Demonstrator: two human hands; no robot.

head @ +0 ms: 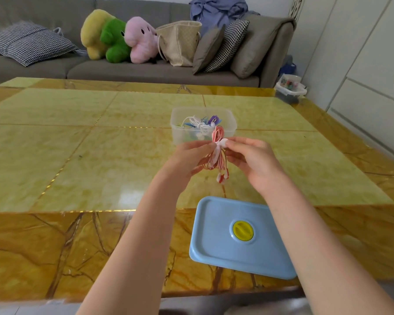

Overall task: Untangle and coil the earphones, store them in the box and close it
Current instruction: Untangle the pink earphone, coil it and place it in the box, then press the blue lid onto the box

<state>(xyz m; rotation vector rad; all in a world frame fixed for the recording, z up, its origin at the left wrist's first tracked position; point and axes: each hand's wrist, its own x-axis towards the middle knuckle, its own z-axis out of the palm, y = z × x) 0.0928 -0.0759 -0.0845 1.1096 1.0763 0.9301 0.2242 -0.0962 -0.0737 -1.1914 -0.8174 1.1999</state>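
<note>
Both hands hold a coiled bundle of red-and-white earphones (218, 153) in the air above the table, just in front of the box. My left hand (189, 159) pinches the bundle's middle from the left. From the right, my right hand (253, 159) pinches the white wrap around that same middle. The earbuds hang below the coil. Behind them stands the clear plastic box (228, 123), open, holding white, blue and purple coiled earphones (201, 123). Its light-blue lid (216, 242) with a yellow knob lies flat near the table's front edge.
The table (77, 155) is yellow-green marble with a brown border. A grey sofa (146, 71) behind it carries cushions, plush toys and a bag. A small container (290, 87) sits on the floor at the far right, beside white cabinets.
</note>
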